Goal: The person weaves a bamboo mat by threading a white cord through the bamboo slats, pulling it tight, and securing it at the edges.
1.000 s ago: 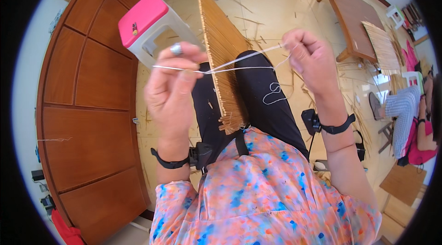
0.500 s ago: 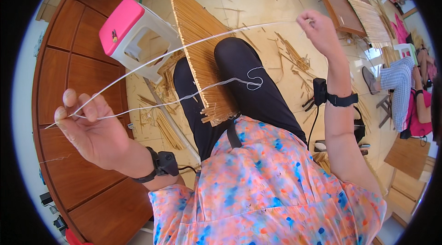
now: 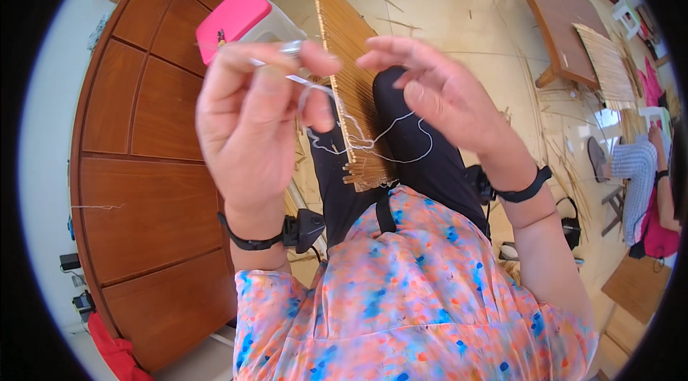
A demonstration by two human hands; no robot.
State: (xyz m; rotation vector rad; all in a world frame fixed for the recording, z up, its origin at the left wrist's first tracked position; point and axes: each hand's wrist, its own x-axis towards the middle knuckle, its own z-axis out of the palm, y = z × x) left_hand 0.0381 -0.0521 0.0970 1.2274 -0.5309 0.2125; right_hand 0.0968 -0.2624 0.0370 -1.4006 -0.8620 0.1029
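Observation:
My left hand (image 3: 247,116), a ring on one finger, is raised on the left with its fingers pinched on white thread (image 3: 403,160). A thin, stiff-looking pale piece shows between the fingertips; blur hides whether it is a needle. From there the thread hangs in loose loops over my lap. Across from it, my right hand (image 3: 459,98) is lifted with fingers apart and nothing visible in them. Below and between both hands, a panel of tan stalks (image 3: 351,44) stands on edge between my legs, its cut ends in a row along the top edge.
At the left stand a wooden cabinet (image 3: 158,216) and a pink-topped stool (image 3: 240,16) with a small tool on it. A low wooden table (image 3: 559,16) at far right has another stalk panel (image 3: 605,69) leaning by it. Another person's legs (image 3: 634,159) show at right.
Both hands have come inward from wide apart, my right hand lower. Its fingers have spread and let go of the thread, which was stretched taut between the hands and now hangs slack.

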